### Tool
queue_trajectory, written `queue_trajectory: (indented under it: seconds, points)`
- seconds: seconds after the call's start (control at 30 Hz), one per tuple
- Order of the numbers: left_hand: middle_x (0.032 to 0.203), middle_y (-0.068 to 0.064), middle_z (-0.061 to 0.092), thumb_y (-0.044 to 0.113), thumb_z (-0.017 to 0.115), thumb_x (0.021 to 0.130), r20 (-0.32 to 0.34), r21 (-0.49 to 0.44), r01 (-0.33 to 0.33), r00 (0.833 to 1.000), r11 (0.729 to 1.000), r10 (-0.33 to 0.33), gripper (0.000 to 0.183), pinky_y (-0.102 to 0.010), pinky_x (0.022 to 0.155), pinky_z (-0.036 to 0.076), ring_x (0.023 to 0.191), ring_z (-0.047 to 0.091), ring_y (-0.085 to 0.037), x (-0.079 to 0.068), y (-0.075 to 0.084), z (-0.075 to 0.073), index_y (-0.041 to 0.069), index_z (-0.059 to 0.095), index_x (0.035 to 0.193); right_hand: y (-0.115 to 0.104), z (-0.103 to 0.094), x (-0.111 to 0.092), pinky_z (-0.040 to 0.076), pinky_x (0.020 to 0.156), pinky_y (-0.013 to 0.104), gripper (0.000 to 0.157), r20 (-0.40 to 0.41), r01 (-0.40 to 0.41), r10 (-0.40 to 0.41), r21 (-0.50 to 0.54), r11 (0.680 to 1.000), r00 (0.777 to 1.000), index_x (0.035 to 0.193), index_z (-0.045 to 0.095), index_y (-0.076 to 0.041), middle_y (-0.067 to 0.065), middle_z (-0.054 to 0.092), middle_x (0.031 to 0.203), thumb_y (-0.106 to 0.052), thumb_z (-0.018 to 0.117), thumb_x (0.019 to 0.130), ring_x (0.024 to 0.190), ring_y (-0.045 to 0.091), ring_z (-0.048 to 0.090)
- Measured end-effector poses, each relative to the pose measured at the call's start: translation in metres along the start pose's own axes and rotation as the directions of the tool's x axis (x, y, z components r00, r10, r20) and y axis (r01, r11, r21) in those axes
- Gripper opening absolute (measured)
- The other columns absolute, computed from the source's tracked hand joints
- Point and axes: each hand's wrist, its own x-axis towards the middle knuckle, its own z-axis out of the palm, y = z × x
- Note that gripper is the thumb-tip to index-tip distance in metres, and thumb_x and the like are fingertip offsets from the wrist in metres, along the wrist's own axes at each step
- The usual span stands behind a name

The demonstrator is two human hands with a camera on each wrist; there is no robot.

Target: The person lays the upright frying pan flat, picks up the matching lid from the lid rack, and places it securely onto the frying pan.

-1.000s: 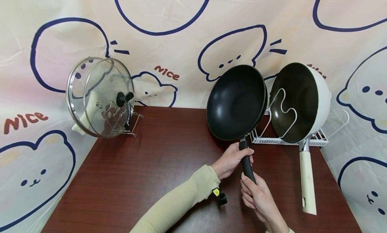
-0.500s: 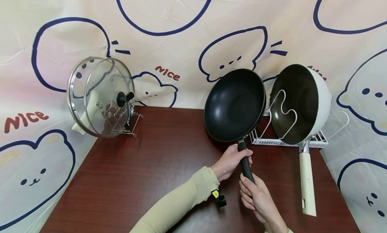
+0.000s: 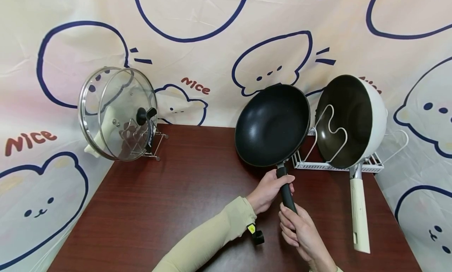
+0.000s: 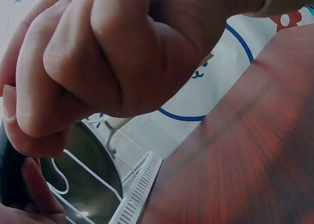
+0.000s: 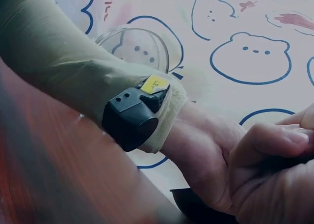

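Head view: The black pan is tilted, its inside facing the camera, just beside the left end of the white rack. Contact between pan and rack cannot be confirmed. The left grip is closed around the pan's handle near the pan body; the right grip is closed around the handle's end. The white pot occupies the rack. Two glass lids stand at the far left of the tabletop.

Step in hand, by judgement: two-handed positioning of the pan. The next move calls for advancing both grips together, holding the tilt steady, and keeping the rim clear of the rack wires.

Left wrist view: The left grip's fingers are fully curled at the dark handle; the rack lies beyond.

Right wrist view: The sleeve and wrist camera dominate. The right grip's hold on the handle cannot be verified here.
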Motion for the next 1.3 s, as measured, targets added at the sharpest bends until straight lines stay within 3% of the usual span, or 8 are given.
queue_trajectory:
  seconds: [0.2, 0.6, 1.3]
  points:
    - [0.074, 0.001, 0.067, 0.021, 0.069, 0.098, -0.016, -0.019, 0.003, 1.0, 1.0, -0.004, 0.016, -0.024, 0.076, 0.053, 0.071, 0.065, -0.012, -0.0003, -0.0031, -0.0018, 0.01, 0.058, 0.101, 0.001, -0.0012, 0.0008, 0.002, 0.039, 0.037, 0.016, 0.024, -0.01, 0.009, 0.04, 0.999, 1.0, 0.099, 0.048, -0.013, -0.012, 0.037, 0.066, -0.018, 0.042, 0.112, 0.043, 0.004, 0.021]
    - [0.07, 0.002, 0.068, 0.021, 0.069, 0.098, -0.027, -0.003, 0.001, 1.0, 1.0, -0.001, 0.014, -0.027, 0.083, 0.052, 0.072, 0.065, -0.014, -0.0004, -0.0026, -0.006, 0.011, 0.06, 0.098, 0.003, -0.0008, 0.0044, 0.003, 0.038, 0.035, 0.016, 0.055, -0.016, 0.012, 0.074, 0.997, 0.998, 0.098, 0.048, -0.014, -0.012, 0.036, 0.066, -0.017, 0.041, 0.112, 0.043, 0.003, 0.021]
    - [0.069, 0.002, 0.067, 0.016, 0.07, 0.095, -0.038, -0.047, -0.011, 0.999, 0.999, 0.009, 0.009, -0.021, 0.071, 0.053, 0.068, 0.065, -0.011, 0.0013, -0.008, -0.0061, 0.013, 0.062, 0.091, 0.0045, -0.0032, 0.0052, 0.001, 0.038, 0.035, 0.018, 0.111, -0.019, 0.002, 0.148, 0.989, 0.994, 0.1, 0.05, -0.014, -0.012, 0.036, 0.067, -0.015, 0.037, 0.113, 0.043, 0.005, 0.016]
